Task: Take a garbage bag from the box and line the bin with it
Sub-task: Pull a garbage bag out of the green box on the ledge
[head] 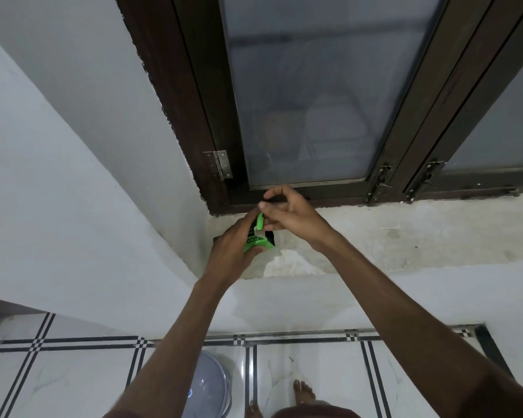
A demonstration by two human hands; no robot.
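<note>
A small green and black box [258, 240] of garbage bags stands on the concrete window sill [405, 236], near the corner of the wall. My left hand [231, 251] grips the box from its left side. Just above the box's open top, my right hand [287, 214] pinches a dark rolled garbage bag [274, 201] between thumb and fingers. The green flap of the box stands up between my hands. The bin [207, 384], a pale round one with a bluish lid, is on the floor below, partly hidden by my left forearm.
A dark-framed window [314, 101] with frosted glass rises behind the sill, latches at its lower right. White walls meet at the corner on the left. White floor tiles [73, 372] with black lines lie below, with my bare feet at the bottom.
</note>
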